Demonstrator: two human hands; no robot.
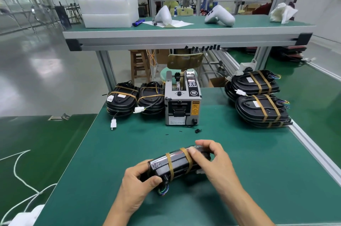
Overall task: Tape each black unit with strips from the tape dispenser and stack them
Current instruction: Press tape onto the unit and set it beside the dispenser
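My left hand (137,182) grips the near end of a black unit (177,165) tilted on edge on the green table (239,179). My right hand (210,159) clasps its far end, thumb pressing one of two brown tape strips (169,165) wrapped around it. Beyond stands the tape dispenser (182,100), with taped units on its left (135,100) and stacked units well to its right (258,98).
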